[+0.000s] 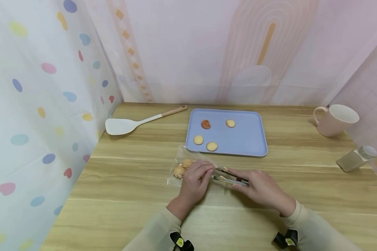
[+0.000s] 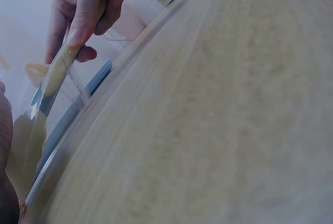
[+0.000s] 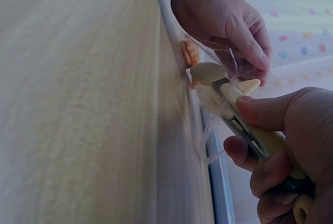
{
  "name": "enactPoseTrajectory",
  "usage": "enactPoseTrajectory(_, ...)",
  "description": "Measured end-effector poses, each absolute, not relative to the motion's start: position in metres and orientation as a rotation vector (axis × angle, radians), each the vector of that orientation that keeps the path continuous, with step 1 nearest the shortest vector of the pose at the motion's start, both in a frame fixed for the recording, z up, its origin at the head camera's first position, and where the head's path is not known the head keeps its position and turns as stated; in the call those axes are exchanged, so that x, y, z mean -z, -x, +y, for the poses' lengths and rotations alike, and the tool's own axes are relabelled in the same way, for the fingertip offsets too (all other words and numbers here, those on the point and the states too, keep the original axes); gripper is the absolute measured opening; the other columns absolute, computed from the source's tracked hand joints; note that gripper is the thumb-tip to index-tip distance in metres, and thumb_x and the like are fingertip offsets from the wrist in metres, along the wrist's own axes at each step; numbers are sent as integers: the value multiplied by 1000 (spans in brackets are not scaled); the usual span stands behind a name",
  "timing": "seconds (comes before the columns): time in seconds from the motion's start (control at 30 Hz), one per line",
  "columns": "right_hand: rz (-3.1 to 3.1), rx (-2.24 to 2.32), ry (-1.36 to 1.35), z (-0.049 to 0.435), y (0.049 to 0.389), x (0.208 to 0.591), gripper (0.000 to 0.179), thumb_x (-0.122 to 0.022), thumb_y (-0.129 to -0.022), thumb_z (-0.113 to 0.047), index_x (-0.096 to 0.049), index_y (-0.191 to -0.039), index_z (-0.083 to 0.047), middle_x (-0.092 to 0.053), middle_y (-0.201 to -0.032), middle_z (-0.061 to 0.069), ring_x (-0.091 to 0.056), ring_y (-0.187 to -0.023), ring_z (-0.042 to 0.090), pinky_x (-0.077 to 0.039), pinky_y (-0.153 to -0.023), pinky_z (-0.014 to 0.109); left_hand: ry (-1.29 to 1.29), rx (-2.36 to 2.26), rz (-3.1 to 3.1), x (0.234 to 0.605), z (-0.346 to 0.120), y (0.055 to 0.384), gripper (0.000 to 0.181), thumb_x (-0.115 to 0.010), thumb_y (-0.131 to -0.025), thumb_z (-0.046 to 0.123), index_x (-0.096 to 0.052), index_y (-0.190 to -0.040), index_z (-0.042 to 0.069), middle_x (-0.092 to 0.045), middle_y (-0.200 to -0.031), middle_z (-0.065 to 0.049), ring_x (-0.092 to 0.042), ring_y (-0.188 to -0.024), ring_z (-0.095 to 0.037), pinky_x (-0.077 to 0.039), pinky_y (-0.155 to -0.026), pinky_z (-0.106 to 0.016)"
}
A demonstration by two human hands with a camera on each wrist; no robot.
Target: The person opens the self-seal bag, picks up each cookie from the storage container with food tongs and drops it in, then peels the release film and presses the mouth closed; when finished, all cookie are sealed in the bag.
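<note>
A clear plastic bag (image 1: 181, 153) lies in front of the tray with several golden cookies (image 1: 179, 171) in its left end. My left hand (image 1: 196, 179) is over the bag and pinches its edge between thumb and fingers, as the right wrist view shows. Metal tongs (image 1: 230, 180) with cream-coloured grips are in my right hand (image 1: 264, 188). They point left, and their tips are in the bag's mouth, close to the left fingers. A pale round cookie (image 3: 208, 73) shows at the tong tips in the right wrist view.
Behind the bag a blue tray (image 1: 245, 139) carries pale round cookies (image 1: 212, 146) and a brown pretzel-shaped one (image 1: 206, 124). A white spatula (image 1: 120, 126) lies at the back left. A pink mug (image 1: 336, 122) and a glass shaker jar (image 1: 355, 159) are on the right.
</note>
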State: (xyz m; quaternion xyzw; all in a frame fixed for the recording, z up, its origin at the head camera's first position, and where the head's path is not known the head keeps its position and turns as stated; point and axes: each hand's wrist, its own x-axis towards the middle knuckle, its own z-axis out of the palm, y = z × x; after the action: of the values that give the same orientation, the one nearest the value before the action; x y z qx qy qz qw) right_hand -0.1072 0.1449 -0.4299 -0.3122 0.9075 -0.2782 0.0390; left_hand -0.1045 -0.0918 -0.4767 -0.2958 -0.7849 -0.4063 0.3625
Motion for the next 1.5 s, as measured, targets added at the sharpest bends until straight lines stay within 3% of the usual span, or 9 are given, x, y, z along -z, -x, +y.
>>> enactPoseTrajectory(0.2, 2786, 850, 977, 140, 110, 431, 50, -69, -88, -37, -57, -135, -26, -68, -114, -2, -31, -40, -1, -33, -42, 21, 737, 1025, -2041, 476, -90, 106, 10, -66, -87, 2, -71, -96, 1, -69, -99, -7, -63, -98, -21, -50, -91, -36)
enactPoseTrajectory(0.63, 2780, 893, 1035, 142, 113, 433, 51, -72, -86, -34, -59, -133, -22, -65, -121, 0, -33, -46, -2, -38, -48, 20, 713, 915, -2124, 475, -90, 105, 27, -70, -83, 9, -70, -109, 0, -68, -108, -10, -62, -106, -26, -47, -94, -53)
enactPoseTrajectory(0.77, 2778, 897, 1050, 143, 114, 433, 51, -72, -86, -33, -59, -133, -21, -66, -119, 0, -39, -47, -2, -39, -47, 20, 770, 860, -2160, 473, -95, 105, 31, -66, -88, 16, -67, -114, -1, -65, -115, -13, -59, -112, -28, -46, -98, -47)
enactPoseTrajectory(0.97, 2785, 904, 1089, 143, 118, 436, 52, -73, -85, -32, -59, -133, -17, -65, -120, 2, -54, -72, 3, -47, -62, 24, 910, 789, -2259, 467, -117, 109, 33, -59, -93, 26, -67, -117, 3, -59, -126, -14, -53, -120, -29, -41, -104, -40)
enactPoseTrajectory(1.03, 2772, 907, 1078, 144, 119, 435, 52, -73, -85, -32, -59, -133, -17, -66, -119, 2, -52, -67, 3, -46, -59, 23, 965, 784, -2280, 465, -123, 112, 31, -61, -92, 23, -67, -117, 5, -59, -127, -14, -53, -121, -29, -40, -105, -42)
enactPoseTrajectory(1.2, 2744, 894, 1054, 147, 120, 434, 52, -73, -86, -31, -58, -134, -20, -67, -116, 1, -41, -55, 2, -40, -51, 21, 1069, 780, -2294, 461, -128, 120, 22, -64, -89, 14, -71, -109, 6, -64, -120, -11, -56, -118, -29, -42, -104, -41)
enactPoseTrajectory(1.43, 2737, 864, 1126, 155, 120, 431, 52, -72, -87, -31, -57, -135, -21, -68, -109, -6, -52, -72, 4, -44, -61, 22, 1080, 930, -2297, 459, -126, 129, 11, -71, -85, 6, -74, -95, 6, -70, -102, -5, -63, -106, -23, -45, -100, -30)
enactPoseTrajectory(1.5, 2717, 876, 1126, 161, 119, 429, 51, -72, -87, -30, -57, -135, -21, -68, -108, -8, -50, -68, 2, -44, -58, 21, 1056, 976, -2298, 459, -125, 131, 10, -71, -85, 6, -73, -95, 7, -71, -100, -4, -63, -104, -20, -46, -99, -27)
